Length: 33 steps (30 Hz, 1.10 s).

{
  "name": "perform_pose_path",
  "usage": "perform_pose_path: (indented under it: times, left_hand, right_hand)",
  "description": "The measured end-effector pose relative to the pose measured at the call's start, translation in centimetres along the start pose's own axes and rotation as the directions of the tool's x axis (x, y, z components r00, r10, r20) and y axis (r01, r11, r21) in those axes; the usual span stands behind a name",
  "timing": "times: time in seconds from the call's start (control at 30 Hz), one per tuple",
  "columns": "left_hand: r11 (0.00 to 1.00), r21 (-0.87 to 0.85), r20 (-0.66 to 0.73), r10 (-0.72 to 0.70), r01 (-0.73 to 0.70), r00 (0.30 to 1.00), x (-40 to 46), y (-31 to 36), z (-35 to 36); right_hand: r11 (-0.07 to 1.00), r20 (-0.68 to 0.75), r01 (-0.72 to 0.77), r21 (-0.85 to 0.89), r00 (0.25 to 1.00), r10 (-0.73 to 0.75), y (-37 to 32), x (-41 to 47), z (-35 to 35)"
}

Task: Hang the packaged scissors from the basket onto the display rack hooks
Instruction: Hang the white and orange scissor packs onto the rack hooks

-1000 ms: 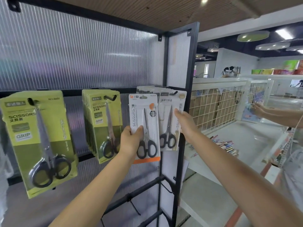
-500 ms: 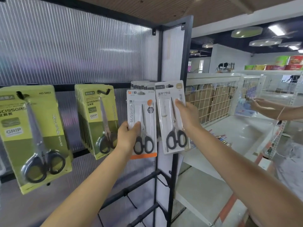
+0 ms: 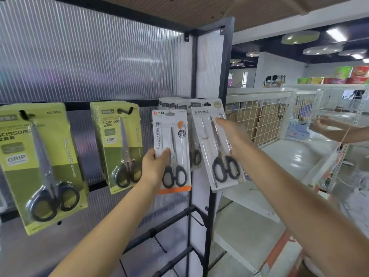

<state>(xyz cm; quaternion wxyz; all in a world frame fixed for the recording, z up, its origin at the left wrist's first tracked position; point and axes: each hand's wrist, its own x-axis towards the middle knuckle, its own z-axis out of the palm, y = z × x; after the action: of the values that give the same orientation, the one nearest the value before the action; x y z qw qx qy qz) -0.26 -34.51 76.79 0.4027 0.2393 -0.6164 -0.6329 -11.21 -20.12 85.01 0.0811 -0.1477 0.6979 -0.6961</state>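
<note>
Because each card must slip its top slot over a hook, the left hand [image 3: 153,168] pinches the orange-edged scissors pack [image 3: 171,150] left of the rack post [image 3: 215,136], while the right hand [image 3: 233,136] grips the tilted white pack [image 3: 215,144] against it.

There is one view only — a head camera. It looks forward, close to the display rack [image 3: 211,136], slightly from the left.

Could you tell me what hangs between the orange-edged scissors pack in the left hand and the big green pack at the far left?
In the head view, a stack of green scissors packs on its own hook.
</note>
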Motion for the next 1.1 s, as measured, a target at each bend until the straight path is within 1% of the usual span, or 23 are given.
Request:
perform_pose_path:
  times: [0.1,0.2,0.3,0.43,0.53,0.77,0.93,1.1]
  left_hand:
    - [1.0,-0.017,0.003,-0.008,0.008,1.0,0.0,-0.1,0.0]
    - [0.999,-0.03,0.004,-0.011,0.011,1.0,0.0,0.0,0.1]
    - [1.0,-0.013,-0.004,-0.008,0.008,1.0,0.1,-0.1,0.3]
    - [1.0,-0.005,0.007,-0.001,0.001,1.0,0.0,-0.3,0.3]
    - [1.0,0.013,-0.007,-0.019,0.019,1.0,0.1,-0.3,0.4]
    - [1.0,0.013,0.001,-0.003,0.003,1.0,0.0,-0.3,0.5]
    - [1.0,-0.03,0.002,-0.007,0.007,1.0,-0.2,-0.5,0.4]
    - [1.0,-0.027,0.0,-0.015,0.015,1.0,-0.2,-0.5,0.6]
  right_hand:
    - [1.0,0.002,-0.008,-0.011,1.0,0.008,-0.2,-0.7,0.0]
    - [0.997,-0.041,0.021,-0.067,0.999,-0.024,-0.5,-1.1,0.0]
    - [0.997,-0.06,0.045,-0.065,0.997,-0.049,-0.6,-1.2,-0.1]
    - [0.997,-0.069,0.043,-0.059,0.996,-0.047,-0.7,-1.4,-0.3]
    - [0.996,-0.098,0.051,-0.068,0.993,-0.057,-1.0,-1.2,-0.7]
    - [0.99,-0.019,0.072,-0.12,0.997,-0.074,-1.2,-0.7,-0.2]
    - [0.987,-0.02,0.062,-0.15,0.998,-0.066,0.0,-0.6,-0.4]
    - [0.981,-0.022,0.066,-0.181,0.997,-0.071,-0.1,-0.5,-0.2]
